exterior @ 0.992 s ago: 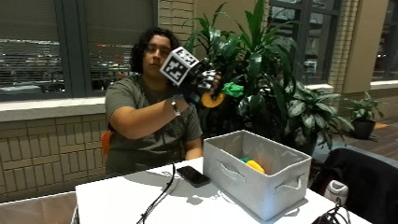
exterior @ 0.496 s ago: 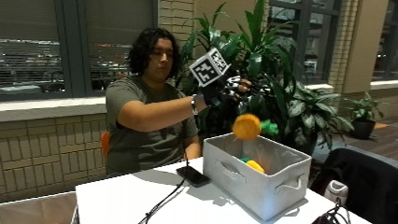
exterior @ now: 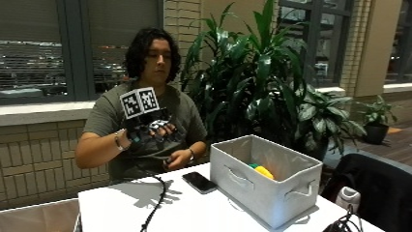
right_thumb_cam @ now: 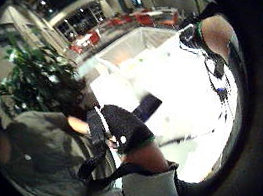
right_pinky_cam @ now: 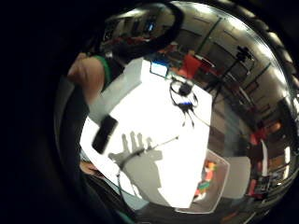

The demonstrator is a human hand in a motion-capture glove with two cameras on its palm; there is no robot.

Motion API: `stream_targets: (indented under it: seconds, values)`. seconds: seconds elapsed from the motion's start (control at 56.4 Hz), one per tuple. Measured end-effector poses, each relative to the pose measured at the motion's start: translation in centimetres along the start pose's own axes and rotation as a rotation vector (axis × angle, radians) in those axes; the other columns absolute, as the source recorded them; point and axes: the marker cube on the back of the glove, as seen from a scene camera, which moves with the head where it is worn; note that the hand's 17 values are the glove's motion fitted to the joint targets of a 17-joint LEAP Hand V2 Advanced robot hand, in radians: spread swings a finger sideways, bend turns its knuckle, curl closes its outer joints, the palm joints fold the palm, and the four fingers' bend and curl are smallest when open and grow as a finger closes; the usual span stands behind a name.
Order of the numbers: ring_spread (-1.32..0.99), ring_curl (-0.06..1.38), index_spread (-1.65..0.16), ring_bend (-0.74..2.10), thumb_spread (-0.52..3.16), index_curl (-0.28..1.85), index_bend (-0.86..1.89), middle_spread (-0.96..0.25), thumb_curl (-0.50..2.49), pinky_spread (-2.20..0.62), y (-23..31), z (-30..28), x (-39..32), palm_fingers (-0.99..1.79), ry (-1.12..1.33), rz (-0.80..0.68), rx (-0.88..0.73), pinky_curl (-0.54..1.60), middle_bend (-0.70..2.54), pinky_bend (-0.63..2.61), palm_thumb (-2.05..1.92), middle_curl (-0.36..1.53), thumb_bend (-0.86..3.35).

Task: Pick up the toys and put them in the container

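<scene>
A grey fabric container [exterior: 270, 193] stands on the right part of the white table [exterior: 193, 212]. Yellow and green toys [exterior: 262, 171] lie inside it. The little finger side palm view shows the same container [right_pinky_cam: 233, 175] from above, with colourful toys [right_pinky_cam: 206, 179] in it. My gloved right hand [exterior: 153, 131] is raised in front of the person's chest, left of the container and well above the table. Its fingers are spread and hold nothing. Its shadow [right_pinky_cam: 133, 145] on the table shows spread fingers too.
A black phone [exterior: 199, 182] lies on the table just left of the container, and a black cable [exterior: 156, 200] trails across the table's left part. The bare left hand [exterior: 169, 163] rests at the table's far edge. Large plants [exterior: 264, 87] stand behind.
A second ago my hand held an orange and green toy high up. It let go, the toy dropped into the container, and the hand has drawn back left toward the chest.
</scene>
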Motion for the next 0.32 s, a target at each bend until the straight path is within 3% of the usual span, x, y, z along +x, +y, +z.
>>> stream_targets:
  seconds: [0.177,0.319]
  values:
    - [-0.33,0.44,-0.43,0.73,0.98,0.58,0.25,-0.27,0.25,-0.04,4.9,2.3,1.5,0.32,0.047,0.032,-0.154,0.28,0.29,0.63,-0.09,0.70,-0.08]
    - [-0.32,0.41,-0.44,0.70,0.98,0.56,0.22,-0.25,0.23,-0.03,7.6,3.0,2.8,0.31,0.093,0.112,-0.186,0.28,0.26,0.62,-0.11,0.66,-0.08]
